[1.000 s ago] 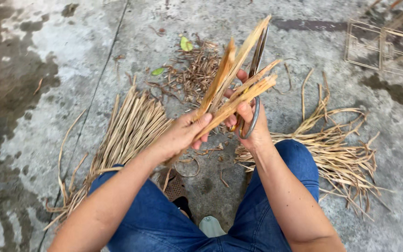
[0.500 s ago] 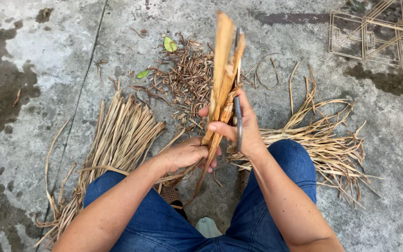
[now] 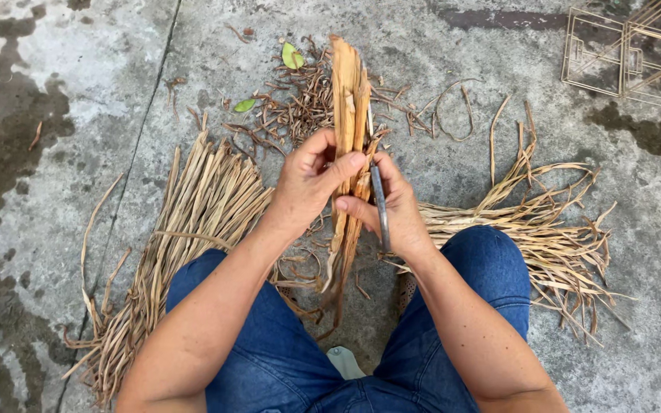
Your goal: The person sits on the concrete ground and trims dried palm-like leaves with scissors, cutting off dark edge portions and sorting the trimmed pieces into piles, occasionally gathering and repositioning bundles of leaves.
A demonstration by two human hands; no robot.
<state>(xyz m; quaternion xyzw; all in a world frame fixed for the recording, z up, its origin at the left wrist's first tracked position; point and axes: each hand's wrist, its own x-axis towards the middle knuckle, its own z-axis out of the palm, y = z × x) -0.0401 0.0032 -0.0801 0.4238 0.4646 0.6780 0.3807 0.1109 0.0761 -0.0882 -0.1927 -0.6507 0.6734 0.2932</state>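
I see both hands in the middle of the frame, wrapped around a bunch of dry tan strips [image 3: 350,99] that stands almost straight up. My left hand [image 3: 311,180] grips it from the left side, thumb across the front. My right hand [image 3: 392,206] pinches it lower down and also holds a thin grey metal blade [image 3: 380,206] — it runs along the palm. A pile of dry strips [image 3: 185,222] lies at lower left, another pile [image 3: 533,229] at right, both on the grey concrete floor [image 3: 78,115]
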